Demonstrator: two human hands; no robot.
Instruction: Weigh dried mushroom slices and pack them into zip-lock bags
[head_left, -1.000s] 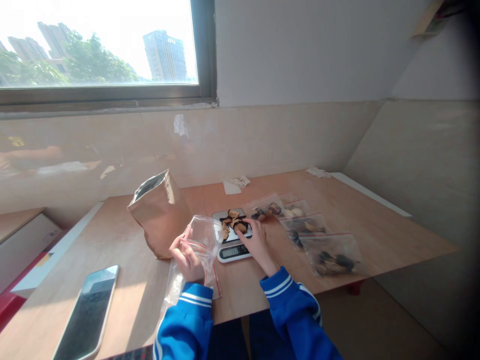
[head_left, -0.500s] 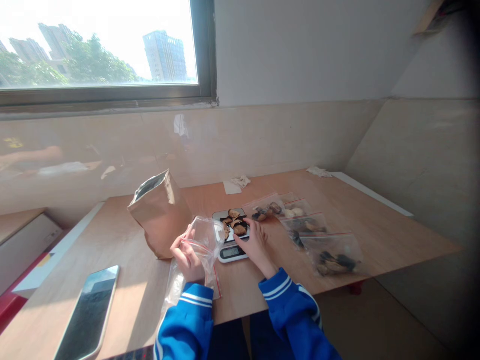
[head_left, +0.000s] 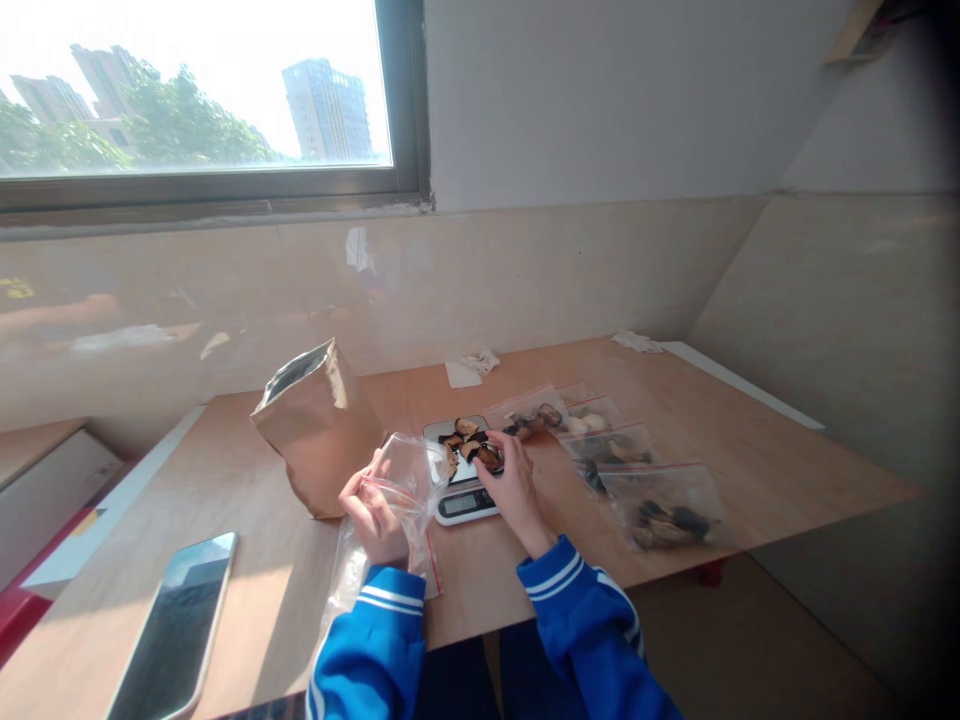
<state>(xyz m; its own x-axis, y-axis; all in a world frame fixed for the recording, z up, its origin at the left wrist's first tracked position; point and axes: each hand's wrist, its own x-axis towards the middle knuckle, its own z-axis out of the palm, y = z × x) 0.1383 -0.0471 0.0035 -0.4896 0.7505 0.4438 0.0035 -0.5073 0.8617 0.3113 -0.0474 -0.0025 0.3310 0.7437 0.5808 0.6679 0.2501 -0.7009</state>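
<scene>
My left hand (head_left: 377,515) is closed on a clear zip-lock bag (head_left: 409,465) with a red seal line, its mouth tilted toward the scale. Brown, dark-edged dried mushroom slices (head_left: 466,430) lie on the plate of a small white digital scale (head_left: 465,503). Over the right side of that plate, my right hand (head_left: 516,485) pinches a dried mushroom slice (head_left: 489,457) between thumb and fingers. The bag covers the plate's left edge. Whether the pinched slice still touches the plate, I cannot tell.
An open brown paper bag (head_left: 322,430) stands left of the scale. Several filled zip-lock bags (head_left: 667,505) lie to the right. A phone (head_left: 176,625) rests at the front left of the wooden table (head_left: 555,590). More clear bags (head_left: 349,570) lie under my left wrist.
My right fingers have closed from a wider spread onto a mushroom slice, which has tilted and shifted slightly right. My left hand and its bag stay nearly still.
</scene>
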